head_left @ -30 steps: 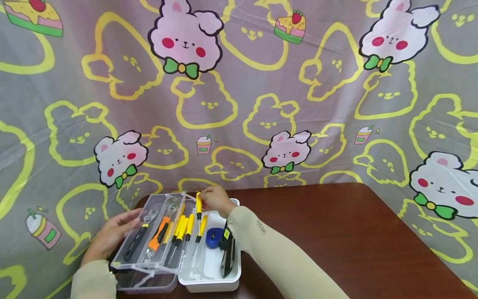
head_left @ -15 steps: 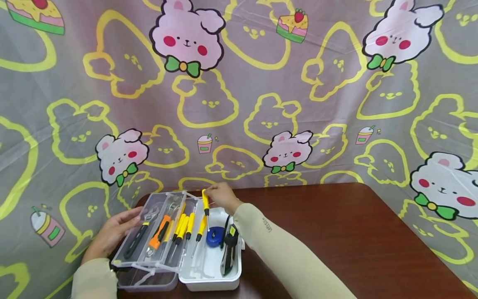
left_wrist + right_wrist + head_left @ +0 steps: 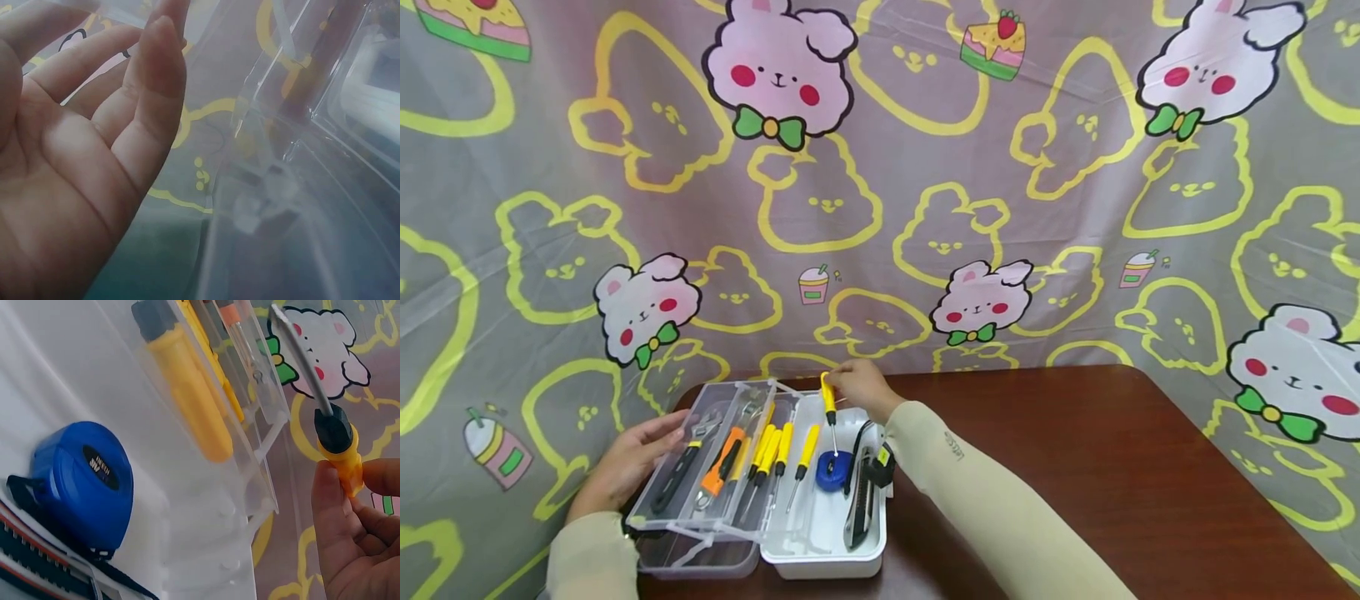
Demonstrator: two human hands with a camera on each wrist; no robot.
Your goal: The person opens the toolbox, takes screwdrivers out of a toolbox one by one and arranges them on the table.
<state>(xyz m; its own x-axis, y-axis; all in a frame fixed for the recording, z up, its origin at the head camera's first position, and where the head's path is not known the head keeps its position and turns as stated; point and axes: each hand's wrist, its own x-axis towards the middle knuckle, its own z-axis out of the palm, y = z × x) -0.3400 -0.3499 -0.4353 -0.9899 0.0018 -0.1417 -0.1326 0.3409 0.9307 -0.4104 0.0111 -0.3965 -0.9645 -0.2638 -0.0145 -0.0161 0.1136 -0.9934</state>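
Note:
My right hand [image 3: 863, 387] pinches the yellow handle of a screwdriver [image 3: 828, 400] between thumb and fingers, above the far end of the white toolbox [image 3: 823, 571]. Its shaft slants down toward a blue tape measure [image 3: 832, 472] in the head view. In the right wrist view, the screwdriver's dark collar and metal shaft [image 3: 303, 362] point away from the fingers. My left hand [image 3: 628, 462] rests at the left edge of the clear tray [image 3: 655, 527], fingers loosely extended. Up close, the left palm [image 3: 69, 175] faces the camera beside clear plastic.
Several yellow-handled screwdrivers [image 3: 766, 457], an orange-handled tool [image 3: 724, 462] and a black-handled adjustable wrench [image 3: 676, 479] lie in the tray's compartments. A utility knife [image 3: 859, 512] lies in the white box. The brown table [image 3: 1030, 467] meets a patterned curtain [image 3: 887, 275] behind.
My right hand has moved right with the screwdriver, from beside the clear tray to over the white box's far end. The left hand has stayed at the tray's edge.

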